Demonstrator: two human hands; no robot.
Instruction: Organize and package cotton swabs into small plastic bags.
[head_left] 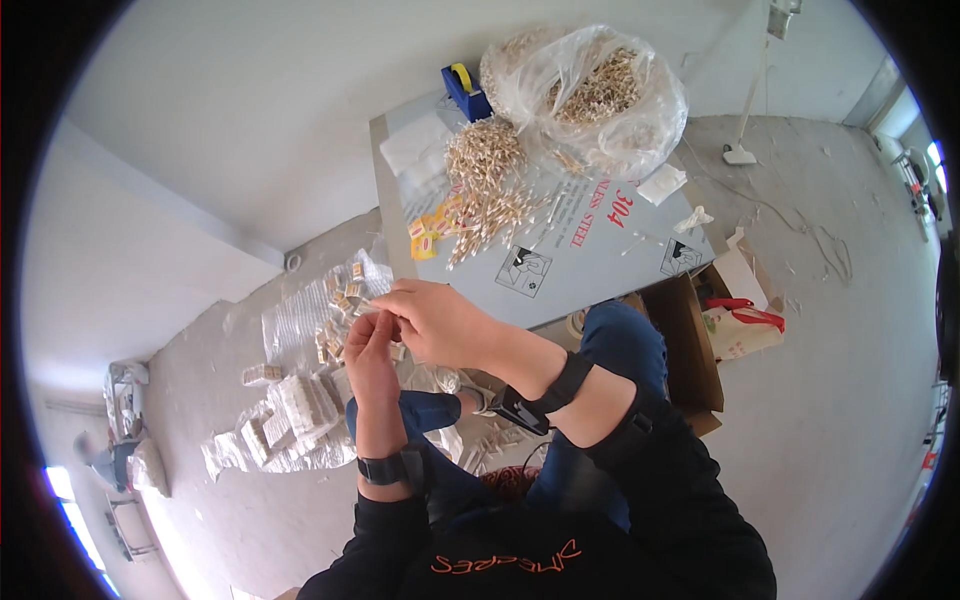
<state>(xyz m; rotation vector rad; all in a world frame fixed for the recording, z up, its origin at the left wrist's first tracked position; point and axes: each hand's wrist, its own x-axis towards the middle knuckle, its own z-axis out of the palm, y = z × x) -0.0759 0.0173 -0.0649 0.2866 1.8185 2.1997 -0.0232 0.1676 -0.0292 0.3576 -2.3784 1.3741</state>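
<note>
My left hand (372, 358) and my right hand (440, 318) meet to the left of the table's near edge, over the floor. Both are closed, their thumbs and fingers pinched together at one spot. A small pale bit shows at the fingertips, too little of it to name. On the table (520, 285), beyond my hands, lies a heap of cotton swabs (487, 160), with more spread loosely below it. Yellow packets (424, 240) lie by the heap's left side. Small filled packs (340, 300) are scattered on bubble wrap (290, 315) on the floor, partly behind my hands.
A clear plastic bag (650, 110) full of swabs and a blue tape dispenser (466, 95) stand at the table's back. White wrapped stacks (300, 405) lie on the floor at left. An open cardboard box (685, 330) sits at right. Far left, a person (115, 460) is visible.
</note>
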